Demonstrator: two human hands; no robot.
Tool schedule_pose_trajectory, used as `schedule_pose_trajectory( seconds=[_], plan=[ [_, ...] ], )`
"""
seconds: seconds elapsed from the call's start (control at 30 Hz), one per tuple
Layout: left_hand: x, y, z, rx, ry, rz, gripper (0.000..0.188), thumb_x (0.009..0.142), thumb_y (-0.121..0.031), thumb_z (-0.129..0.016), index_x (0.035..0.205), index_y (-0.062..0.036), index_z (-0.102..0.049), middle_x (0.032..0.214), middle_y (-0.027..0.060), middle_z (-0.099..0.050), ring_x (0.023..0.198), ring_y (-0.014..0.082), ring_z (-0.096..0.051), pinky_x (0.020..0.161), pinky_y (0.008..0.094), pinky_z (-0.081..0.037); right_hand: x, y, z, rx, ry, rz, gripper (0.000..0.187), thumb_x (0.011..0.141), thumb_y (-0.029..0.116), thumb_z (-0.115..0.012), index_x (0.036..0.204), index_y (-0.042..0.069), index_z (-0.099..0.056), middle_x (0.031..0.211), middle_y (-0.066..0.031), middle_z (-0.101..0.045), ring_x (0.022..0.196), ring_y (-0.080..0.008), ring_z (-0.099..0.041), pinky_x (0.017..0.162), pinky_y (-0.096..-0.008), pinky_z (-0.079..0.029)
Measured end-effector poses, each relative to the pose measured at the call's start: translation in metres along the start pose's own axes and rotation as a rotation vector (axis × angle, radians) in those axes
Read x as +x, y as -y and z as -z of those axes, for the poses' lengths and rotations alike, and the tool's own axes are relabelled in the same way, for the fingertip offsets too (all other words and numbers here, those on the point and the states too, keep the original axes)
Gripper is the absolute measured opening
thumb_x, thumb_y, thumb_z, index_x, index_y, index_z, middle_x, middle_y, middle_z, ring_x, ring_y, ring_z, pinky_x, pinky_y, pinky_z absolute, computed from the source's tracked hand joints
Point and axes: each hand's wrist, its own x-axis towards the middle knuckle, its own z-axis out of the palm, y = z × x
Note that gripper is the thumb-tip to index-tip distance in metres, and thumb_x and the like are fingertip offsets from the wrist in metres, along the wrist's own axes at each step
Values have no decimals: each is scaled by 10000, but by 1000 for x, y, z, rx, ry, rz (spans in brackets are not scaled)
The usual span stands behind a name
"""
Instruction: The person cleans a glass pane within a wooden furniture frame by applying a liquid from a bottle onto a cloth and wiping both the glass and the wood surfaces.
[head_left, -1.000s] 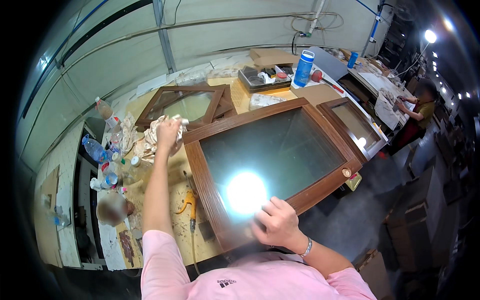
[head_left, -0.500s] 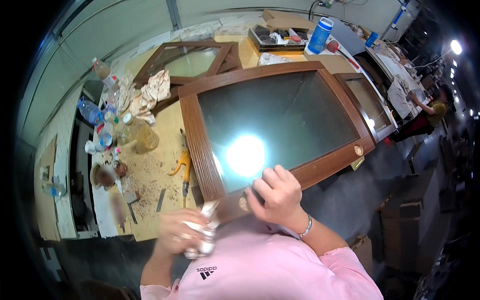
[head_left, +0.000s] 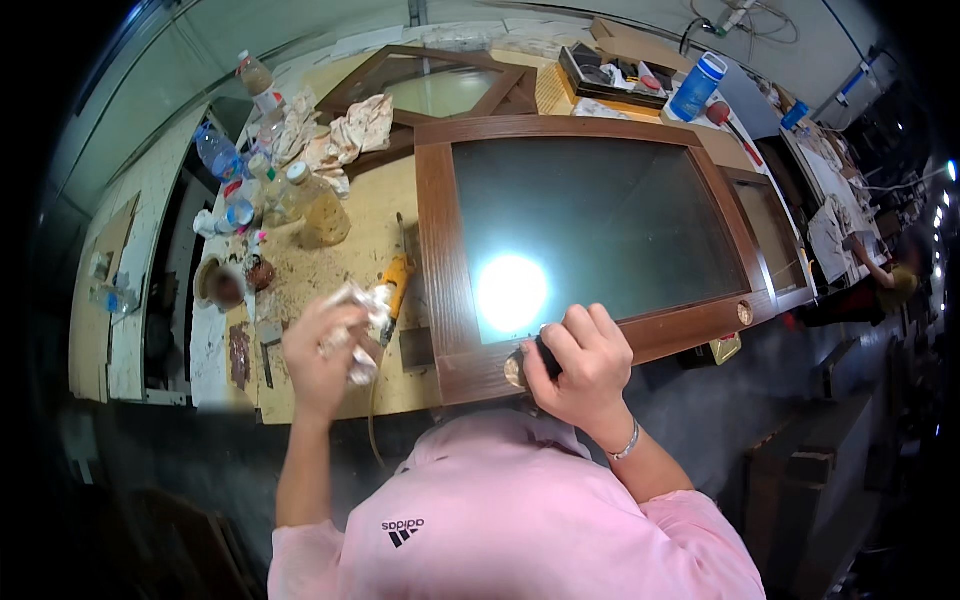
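Note:
In front of me a brown wooden cabinet door (head_left: 440,260) with a glass panel lies on the worktable, its near edge toward me. Two round pale recesses show along the near rail. My right hand (head_left: 585,365) is closed over that rail beside the left recess, its fingers round a small black thing (head_left: 547,357) that is mostly hidden. To the left, away from the door, my left hand (head_left: 322,350) grips a crumpled white rag (head_left: 365,305) over the table. Near it lies a yellow-orange air blow gun (head_left: 397,280) with a hose, close to the door's left side.
Bottles (head_left: 322,215) and stained rags (head_left: 350,135) crowd the table's left side. More framed glass doors (head_left: 430,90) lie behind. A tool tray (head_left: 615,78) and a blue bottle (head_left: 697,88) stand at the far right. Another person (head_left: 890,280) works farther right.
My left hand has lifted the rag off the door's near left corner and moved it forward and left over the table. My right hand keeps its place on the rail. The view has shifted.

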Motion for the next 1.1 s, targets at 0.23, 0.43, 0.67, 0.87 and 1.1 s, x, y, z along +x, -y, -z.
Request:
schedule_pose_trajectory(
  seconds=[0.23, 0.43, 0.67, 0.87, 1.1],
  plan=[
    [2, -14, -38, -96, 279, -437, 333, 675, -259, -846, 969, -121, -772, 1027, 88, -734, 1007, 291, -687, 973, 465, -492, 3, 1, -1, 14, 11, 11, 202, 662, 102, -760, 673, 70, -560, 676, -65, -430, 604, -236, -436, 503, -350, -354],
    [-18, -8, -33, -218, 330, -472, 200, 727, -226, -840, 891, -125, -789, 1001, 77, -750, 1041, 279, -687, 967, 458, -506, 3, 1, -2, 4, -6, -2, 210, 659, 95, -756, 662, 70, -548, 671, -64, -426, 600, -237, -428, 499, -351, -347],
    [29, -5, -42, -170, 44, -29, 294, 723, 20, -782, 987, -64, -684, 1014, 97, -683, 945, 209, -659, 848, 340, -531, 5, 3, -2, 10, -12, 12, 206, 652, 83, -753, 661, 65, -548, 673, -66, -428, 599, -238, -428, 498, -352, -345],
    [-16, -31, -48, -506, 249, 361, 619, 719, 46, -803, 1226, -93, -477, 1068, 34, -520, 877, 102, -579, 764, 266, -527, 4, 1, -4, 11, -18, 8, 184, 654, 84, -753, 677, 61, -572, 679, -67, -441, 603, -238, -432, 504, -353, -348],
    [-18, -32, -50, -890, 206, 472, 662, 743, 125, -758, 1293, -82, -453, 1110, 36, -535, 891, 96, -585, 779, 251, -528, 4, 3, -2, -4, -5, 16, 184, 657, 83, -753, 676, 57, -573, 677, -68, -448, 603, -241, -441, 508, -353, -358]
  ],
)
